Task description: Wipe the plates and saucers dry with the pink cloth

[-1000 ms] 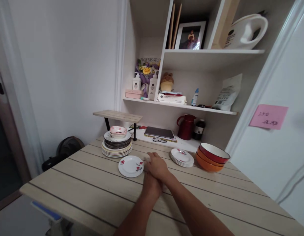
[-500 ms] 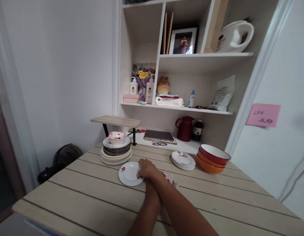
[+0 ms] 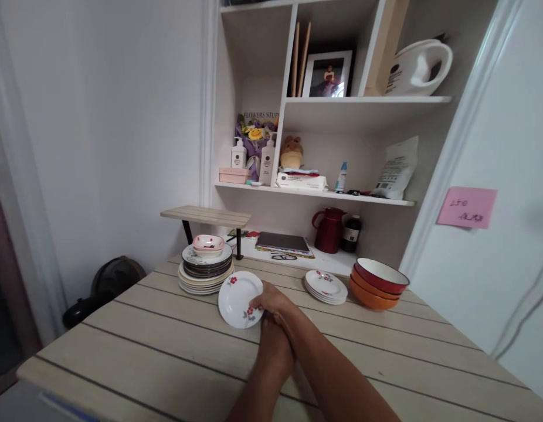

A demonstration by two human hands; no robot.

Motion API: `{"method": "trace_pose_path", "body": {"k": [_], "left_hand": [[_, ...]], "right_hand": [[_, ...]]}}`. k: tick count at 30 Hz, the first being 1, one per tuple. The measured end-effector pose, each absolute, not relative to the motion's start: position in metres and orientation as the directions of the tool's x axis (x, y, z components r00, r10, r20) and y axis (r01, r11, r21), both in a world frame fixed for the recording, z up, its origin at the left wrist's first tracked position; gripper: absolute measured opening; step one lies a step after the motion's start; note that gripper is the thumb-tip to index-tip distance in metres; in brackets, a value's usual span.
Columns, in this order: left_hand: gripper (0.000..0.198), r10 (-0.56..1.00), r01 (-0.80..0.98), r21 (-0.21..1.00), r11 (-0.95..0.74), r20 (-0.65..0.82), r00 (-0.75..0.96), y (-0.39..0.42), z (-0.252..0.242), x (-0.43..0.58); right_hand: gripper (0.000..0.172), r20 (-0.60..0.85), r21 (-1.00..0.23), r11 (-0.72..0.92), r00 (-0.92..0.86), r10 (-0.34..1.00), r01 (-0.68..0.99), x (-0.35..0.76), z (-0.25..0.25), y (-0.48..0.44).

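A white plate (image 3: 237, 300) with red flowers is tilted up off the table, its face toward me. My right hand (image 3: 271, 298) grips its right edge, thumb over the rim and the other fingers behind it. My left hand (image 3: 272, 333) lies crossed beneath my right wrist. Its fingers are hidden behind the plate and my right arm, so what they hold cannot be made out. Just beyond the plate, to the left, stands a stack of plates (image 3: 201, 288) topped by small pink-rimmed bowls (image 3: 209, 245).
Right of my hands sit a short stack of flowered plates (image 3: 325, 288) and several nested red and orange bowls (image 3: 379, 282). A small raised shelf (image 3: 205, 215) stands at the back left. Behind are a laptop (image 3: 282, 241), glasses (image 3: 284, 257) and a red jug (image 3: 328, 230).
The plate has been lifted and tilted toward me, and its lower flowers now show. The pale pink cloth seen right of my wrists is out of sight. My arms remain crossed.
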State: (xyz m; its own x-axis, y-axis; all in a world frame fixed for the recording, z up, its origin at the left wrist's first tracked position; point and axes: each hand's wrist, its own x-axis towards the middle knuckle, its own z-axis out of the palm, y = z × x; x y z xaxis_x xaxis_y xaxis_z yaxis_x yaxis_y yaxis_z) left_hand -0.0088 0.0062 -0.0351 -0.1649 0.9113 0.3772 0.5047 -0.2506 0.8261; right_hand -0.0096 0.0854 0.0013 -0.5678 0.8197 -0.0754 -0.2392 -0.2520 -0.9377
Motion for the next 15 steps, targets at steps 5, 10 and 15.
{"method": "trace_pose_path", "body": {"k": [5, 10, 15], "left_hand": [[0.044, 0.911, 0.72, 0.649, -0.245, 0.408, -0.057, 0.005, -0.034, -0.008], [0.036, 0.909, 0.722, 0.641, -0.259, 0.415, -0.042, 0.005, -0.034, -0.014], [0.039, 0.891, 0.61, 0.763, -0.217, 0.41, -0.197, 0.017, -0.035, -0.025]], "right_hand": [[0.048, -0.083, -0.903, -0.26, -0.455, 0.887, -0.342, 0.019, 0.018, 0.084], [0.053, -0.099, -0.79, -0.29, -0.354, 0.93, -0.541, 0.077, 0.024, 0.075], [0.046, -0.288, -0.605, -0.436, -0.327, 0.9, -0.666, 0.121, 0.01, 0.058]]}}
